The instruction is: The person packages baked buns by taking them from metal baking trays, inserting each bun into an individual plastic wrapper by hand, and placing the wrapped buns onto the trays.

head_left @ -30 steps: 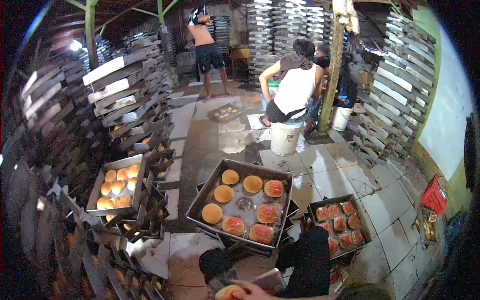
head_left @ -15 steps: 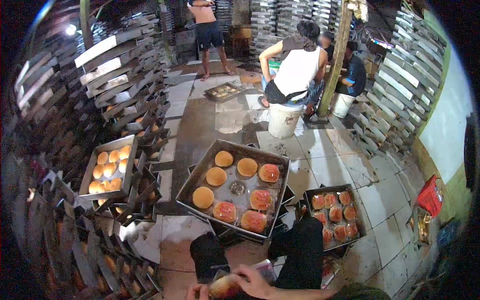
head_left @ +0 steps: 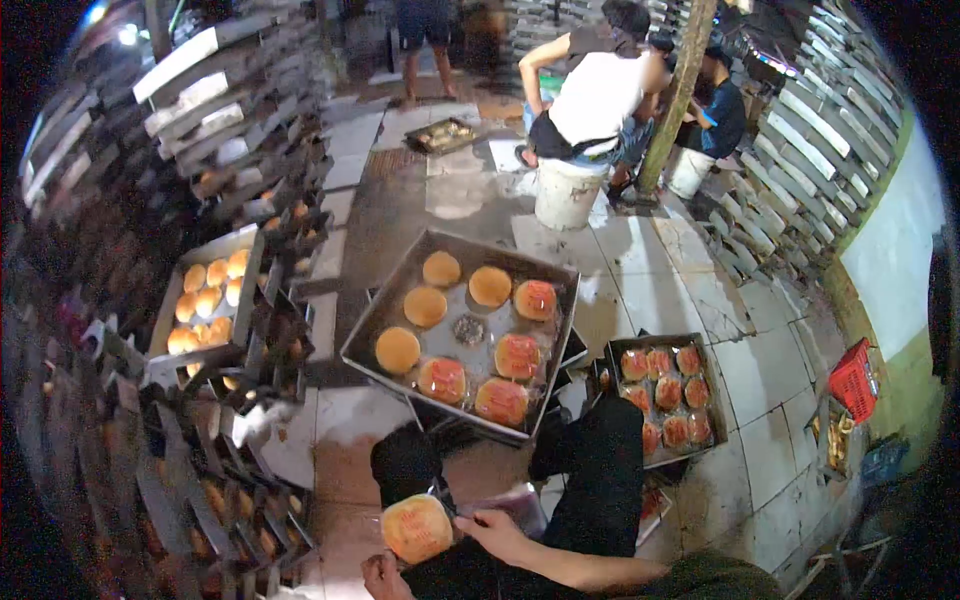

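Observation:
Over my lap is a round golden bun in a clear plastic bag with faint red print. My left hand pinches the bag at its lower left. My right hand has its fingers closed at the bag's right edge, with the thumb side toward the bun. A flat pile of clear plastic bags lies by my right thigh, just beyond that hand. In front of my knees, a square metal tray holds several bare buns on its left and several bagged buns with red print on its right.
To the right, a dark tray holds bagged buns. On the left, another bun tray tops a stack. Stacked metal trays line both sides. A wooden post, a person seated on a white bucket, and a red basket are further off.
The bun has come up and left, into clearer view with its printed side showing. My right hand has moved off the bun to the bag's edge. The camera view has tilted down.

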Motion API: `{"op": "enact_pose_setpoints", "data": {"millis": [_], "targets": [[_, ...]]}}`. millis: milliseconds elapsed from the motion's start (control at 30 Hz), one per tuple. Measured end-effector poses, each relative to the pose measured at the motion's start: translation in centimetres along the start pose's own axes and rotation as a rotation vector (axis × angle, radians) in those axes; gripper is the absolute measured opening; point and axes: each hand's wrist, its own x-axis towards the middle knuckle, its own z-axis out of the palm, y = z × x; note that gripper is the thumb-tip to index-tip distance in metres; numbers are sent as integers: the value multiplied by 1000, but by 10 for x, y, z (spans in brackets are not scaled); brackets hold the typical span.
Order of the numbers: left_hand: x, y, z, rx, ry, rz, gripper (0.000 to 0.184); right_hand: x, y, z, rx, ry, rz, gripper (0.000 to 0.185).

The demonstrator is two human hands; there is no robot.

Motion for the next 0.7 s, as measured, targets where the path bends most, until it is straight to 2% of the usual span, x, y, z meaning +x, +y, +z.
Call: {"op": "enact_pose_setpoints", "data": {"millis": [33,67,100,133,200,267,300,367,400,500,567,633,667,700], "targets": [[-24,29,2,20,13,-34,19,-14,4,-1,-133,71,-74,26],[-53,93,18,75,45,-152,14,-28,4,1,-268,127,-155,25],[-64,132,34,116,82,-258,9,-42,-4,4,-286,228,-330,30],[-61,139,36,118,108,-269,9,-53,-29,-2,-473,69,-638,32],[-54,149,41,-102,-57,-516,28,-47,-56,11,-557,-58,-1034,39],[-48,169,64,-257,218,-157,32,5,-44,14,-998,-243,-932,53],[-42,182,64,-308,123,53,33,28,-65,7,-756,-265,-711,60],[-31,189,63,-312,224,64,33,73,-125,-27,-361,-333,-339,74],[-27,189,61,-311,310,68,34,96,-146,-47,-367,-300,-432,78],[-17,154,49,-237,255,-63,34,200,-167,-105,-540,-330,-395,79],[-14,149,48,-198,250,-122,35,195,-174,-117,-1375,460,-620,69],[-12,149,47,-212,259,-111,34,197,-132,-128,-1385,361,-868,50],[-12,149,48,-220,265,-100,33,194,-100,-123,-1242,87,-479,33],[-11,146,49,-227,259,-92,33,154,-70,-97,-891,81,-467,26]]}}
